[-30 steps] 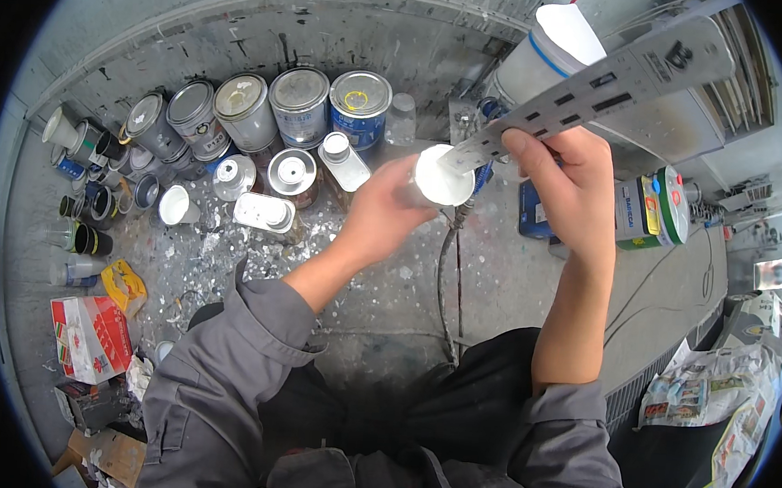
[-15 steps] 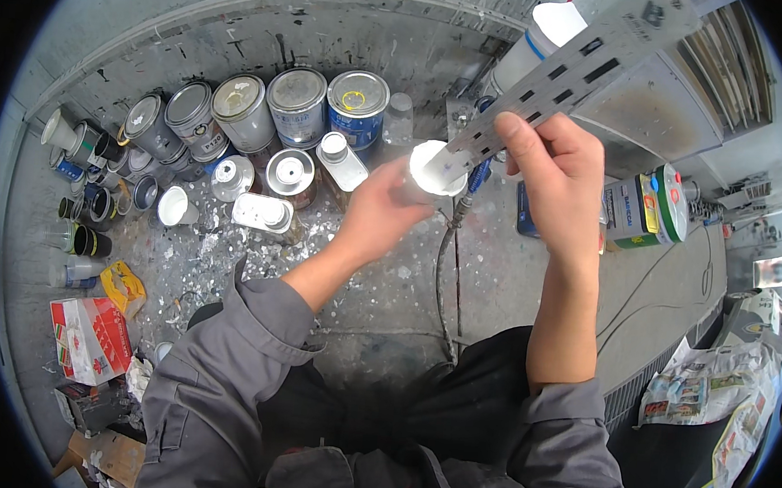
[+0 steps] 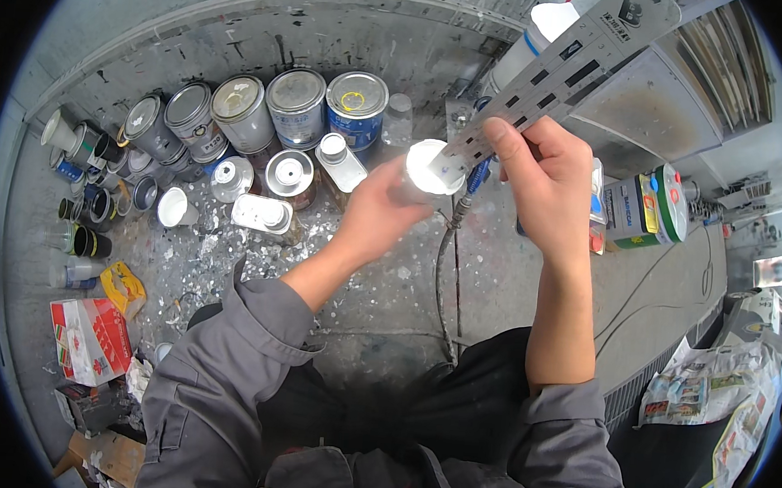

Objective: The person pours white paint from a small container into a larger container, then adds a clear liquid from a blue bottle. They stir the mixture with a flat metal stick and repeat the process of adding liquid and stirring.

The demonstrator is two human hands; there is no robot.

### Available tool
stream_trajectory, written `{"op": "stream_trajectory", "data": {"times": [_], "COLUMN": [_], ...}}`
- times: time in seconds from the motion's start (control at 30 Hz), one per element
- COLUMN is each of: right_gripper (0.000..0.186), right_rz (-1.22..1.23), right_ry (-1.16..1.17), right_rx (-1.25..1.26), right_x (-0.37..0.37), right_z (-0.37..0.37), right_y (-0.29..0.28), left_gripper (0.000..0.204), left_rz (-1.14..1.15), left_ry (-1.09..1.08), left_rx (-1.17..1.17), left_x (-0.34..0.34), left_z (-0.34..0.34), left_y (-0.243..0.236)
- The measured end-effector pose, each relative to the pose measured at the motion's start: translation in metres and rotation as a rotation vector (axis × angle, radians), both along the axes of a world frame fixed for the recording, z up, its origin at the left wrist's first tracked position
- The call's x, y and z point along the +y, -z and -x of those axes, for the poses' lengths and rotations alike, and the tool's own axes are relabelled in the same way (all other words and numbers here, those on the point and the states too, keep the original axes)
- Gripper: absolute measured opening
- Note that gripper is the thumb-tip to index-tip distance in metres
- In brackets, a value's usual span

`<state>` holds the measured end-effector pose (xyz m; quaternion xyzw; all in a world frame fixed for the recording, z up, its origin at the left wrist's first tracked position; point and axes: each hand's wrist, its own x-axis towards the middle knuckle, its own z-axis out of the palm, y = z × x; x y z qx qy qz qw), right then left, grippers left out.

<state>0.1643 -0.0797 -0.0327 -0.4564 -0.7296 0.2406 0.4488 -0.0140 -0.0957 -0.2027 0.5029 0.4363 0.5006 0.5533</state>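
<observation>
A white cup (image 3: 433, 167) with white liquid in it is gripped from its left side by my left hand (image 3: 384, 209). In my right hand (image 3: 545, 178) is a long, flat, slotted mixing ruler (image 3: 562, 70), pinched between thumb and fingers. It slants down to the left, and its lower end is inside the cup, where the liquid and rim hide the tip. Behind the cup hangs a hose with a blue fitting (image 3: 478, 173). A white-topped bottle (image 3: 341, 161) stands just left of my left hand.
Several paint cans (image 3: 297, 101) line the back wall, with smaller metal cans (image 3: 290, 175) before them. Used cups (image 3: 94, 210) cluster at the left, above a red-and-white box (image 3: 91, 339). A large green-rimmed can (image 3: 652, 208) stands right; newspaper (image 3: 712, 384) lies lower right. A hose (image 3: 446, 284) crosses the floor.
My right hand and the mixing ruler have shifted slightly left, the ruler's face turning more toward view. The cup has tilted a little, still held in my left hand.
</observation>
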Motion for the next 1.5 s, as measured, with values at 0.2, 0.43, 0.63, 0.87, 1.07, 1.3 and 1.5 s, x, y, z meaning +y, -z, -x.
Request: {"op": "stream_trajectory", "data": {"times": [0.2, 0.43, 0.63, 0.87, 1.07, 1.3, 1.5], "right_gripper": [0.028, 0.03, 0.025, 0.032, 0.024, 0.037, 0.035], "right_rz": [-0.005, -0.022, -0.041, -0.024, -0.057, -0.02, -0.061], "right_ry": [-0.021, 0.066, 0.024, 0.02, 0.072, 0.045, 0.035], "right_rx": [0.093, -0.025, 0.024, 0.051, 0.014, -0.013, 0.072], "right_x": [-0.001, 0.006, 0.002, 0.005, 0.002, 0.002, 0.004], "right_z": [-0.001, -0.008, 0.001, -0.007, 0.001, -0.002, -0.004], "right_y": [-0.008, -0.003, 0.003, -0.003, -0.005, 0.003, -0.005], "left_gripper": [0.077, 0.079, 0.079, 0.078, 0.077, 0.077, 0.077], "left_rz": [0.021, -0.068, -0.027, -0.033, -0.081, -0.014, -0.076], "left_ry": [-0.004, -0.003, -0.002, 0.002, -0.006, 0.002, -0.013], "left_rx": [0.041, 0.074, 0.052, 0.076, 0.059, 0.077, 0.097], "left_x": [-0.001, 0.001, 0.0, 0.001, 0.0, -0.002, 0.0], "left_z": [0.002, 0.0, 0.0, 0.001, 0.0, 0.0, 0.001], "left_y": [0.002, 0.005, 0.0, 0.006, 0.003, -0.007, 0.009]}}
